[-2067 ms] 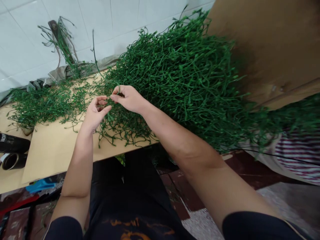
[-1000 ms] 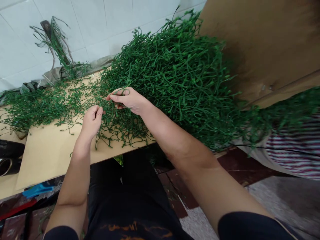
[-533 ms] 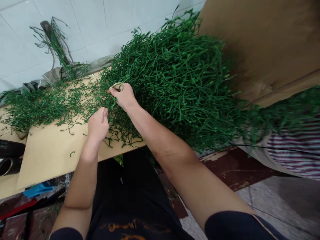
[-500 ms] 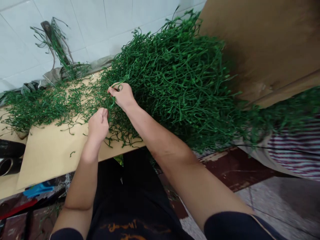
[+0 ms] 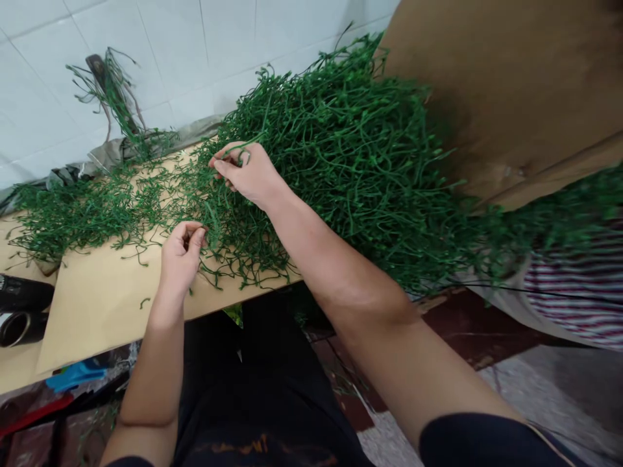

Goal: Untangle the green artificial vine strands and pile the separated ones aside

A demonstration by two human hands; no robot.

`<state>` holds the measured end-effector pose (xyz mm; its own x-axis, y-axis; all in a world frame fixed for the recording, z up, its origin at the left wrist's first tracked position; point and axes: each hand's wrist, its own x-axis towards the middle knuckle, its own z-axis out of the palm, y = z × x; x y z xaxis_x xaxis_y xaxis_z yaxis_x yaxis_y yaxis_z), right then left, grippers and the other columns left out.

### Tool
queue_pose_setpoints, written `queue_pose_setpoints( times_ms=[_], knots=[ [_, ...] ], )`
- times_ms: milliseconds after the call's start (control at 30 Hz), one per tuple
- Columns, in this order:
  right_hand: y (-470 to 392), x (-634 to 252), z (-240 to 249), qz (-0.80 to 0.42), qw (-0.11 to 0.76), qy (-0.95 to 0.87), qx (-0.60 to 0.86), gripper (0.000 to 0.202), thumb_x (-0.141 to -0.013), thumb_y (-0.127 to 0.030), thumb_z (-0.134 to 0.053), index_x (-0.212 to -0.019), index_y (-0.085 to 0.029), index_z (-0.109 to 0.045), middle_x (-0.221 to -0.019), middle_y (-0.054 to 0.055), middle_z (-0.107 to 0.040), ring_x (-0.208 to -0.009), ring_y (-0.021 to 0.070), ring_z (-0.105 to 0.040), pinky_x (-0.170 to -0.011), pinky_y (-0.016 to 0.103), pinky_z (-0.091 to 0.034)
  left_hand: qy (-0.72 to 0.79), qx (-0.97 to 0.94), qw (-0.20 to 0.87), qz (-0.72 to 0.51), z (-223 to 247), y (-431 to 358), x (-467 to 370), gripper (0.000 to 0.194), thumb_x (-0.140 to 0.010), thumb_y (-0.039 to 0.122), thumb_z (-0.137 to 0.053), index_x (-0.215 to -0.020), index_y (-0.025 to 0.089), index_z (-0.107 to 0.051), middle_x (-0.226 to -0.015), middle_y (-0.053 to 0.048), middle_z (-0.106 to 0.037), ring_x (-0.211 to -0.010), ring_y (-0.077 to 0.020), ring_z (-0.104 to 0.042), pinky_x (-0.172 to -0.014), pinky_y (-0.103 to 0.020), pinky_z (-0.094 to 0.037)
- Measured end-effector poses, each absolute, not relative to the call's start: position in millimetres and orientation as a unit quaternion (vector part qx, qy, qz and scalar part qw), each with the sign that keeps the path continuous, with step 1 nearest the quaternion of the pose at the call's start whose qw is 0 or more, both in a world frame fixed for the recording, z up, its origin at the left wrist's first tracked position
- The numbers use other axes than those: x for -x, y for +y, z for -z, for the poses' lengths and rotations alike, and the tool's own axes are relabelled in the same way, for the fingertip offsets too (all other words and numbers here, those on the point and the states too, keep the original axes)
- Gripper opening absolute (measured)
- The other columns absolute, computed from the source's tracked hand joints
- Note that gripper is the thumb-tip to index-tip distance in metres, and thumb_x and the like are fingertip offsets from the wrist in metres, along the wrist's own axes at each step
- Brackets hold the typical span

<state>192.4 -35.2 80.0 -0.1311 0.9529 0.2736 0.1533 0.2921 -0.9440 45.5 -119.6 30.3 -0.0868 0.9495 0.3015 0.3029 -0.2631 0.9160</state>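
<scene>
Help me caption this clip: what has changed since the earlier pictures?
The left hand drew back and closed to a pinch, whether on anything is unclear; the right hand moved forward, widening their gap. It still holds a stem; pile and board look unchanged.

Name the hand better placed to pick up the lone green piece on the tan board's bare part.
Probably the left hand: it is nearer the lone green piece, though whether it already holds something is unclear. The right hand is farther off, beside the big heap, holding a green stem.
</scene>
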Motion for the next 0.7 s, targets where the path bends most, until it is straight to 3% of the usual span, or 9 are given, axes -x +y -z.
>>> queue_pose_setpoints(
  times_ms=[300, 500, 600, 700],
  knots=[
    [-35.6, -206.3, -64.4, -0.419, 0.509, -0.642, 0.392, 0.010, -0.078, -0.020, -0.063, -0.081, -0.016, -0.054, -0.063, -0.001, -0.049, -0.064, 0.0089, -0.050, -0.054, 0.022, -0.051, 0.542, -0.589, 0.273, -0.533, -27.3, -111.9, -41.6, 0.013, -0.073, 0.029, -0.061, -0.078, 0.017, -0.057, -0.060, 0.003, -0.054, -0.054, -0.0090, -0.049, -0.053, -0.021, -0.039],
    [-36.6, -209.2, -61.2, -0.444, 0.510, -0.638, 0.368, 0.011, -0.075, -0.017, -0.064, -0.081, -0.016, -0.055, -0.062, -0.002, -0.049, -0.063, 0.0090, -0.051, -0.056, 0.023, -0.052, 0.604, -0.641, 0.152, -0.449, -21.1, -97.3, -23.2, 0.029, -0.069, 0.028, -0.066, -0.095, 0.016, -0.064, -0.097, -0.007, -0.062, -0.076, -0.0142, -0.055, -0.068, -0.028, -0.045],
    [-38.6, -211.1, -59.6, -0.455, 0.508, -0.644, 0.348, 0.012, -0.073, -0.015, -0.066, -0.079, -0.016, -0.055, -0.063, -0.002, -0.051, -0.065, 0.0093, -0.052, -0.060, 0.024, -0.052, 0.588, -0.625, 0.103, -0.503, -21.8, -89.1, -19.1, 0.044, -0.072, 0.031, -0.065, -0.114, 0.017, -0.058, -0.118, -0.011, -0.056, -0.096, -0.0183, -0.057, -0.077, -0.030, -0.047],
    [-41.2, -211.1, -59.6, -0.473, 0.503, -0.648, 0.322, 0.014, -0.073, -0.017, -0.067, -0.081, -0.016, -0.056, -0.065, -0.001, -0.054, -0.067, 0.0096, -0.053, -0.060, 0.023, -0.050, 0.536, -0.647, 0.132, -0.525, -28.5, -81.6, -27.0, 0.047, -0.077, 0.041, -0.062, -0.118, 0.019, -0.057, -0.118, -0.010, -0.057, -0.103, -0.0184, -0.057, -0.083, -0.029, -0.047]
  ],
)
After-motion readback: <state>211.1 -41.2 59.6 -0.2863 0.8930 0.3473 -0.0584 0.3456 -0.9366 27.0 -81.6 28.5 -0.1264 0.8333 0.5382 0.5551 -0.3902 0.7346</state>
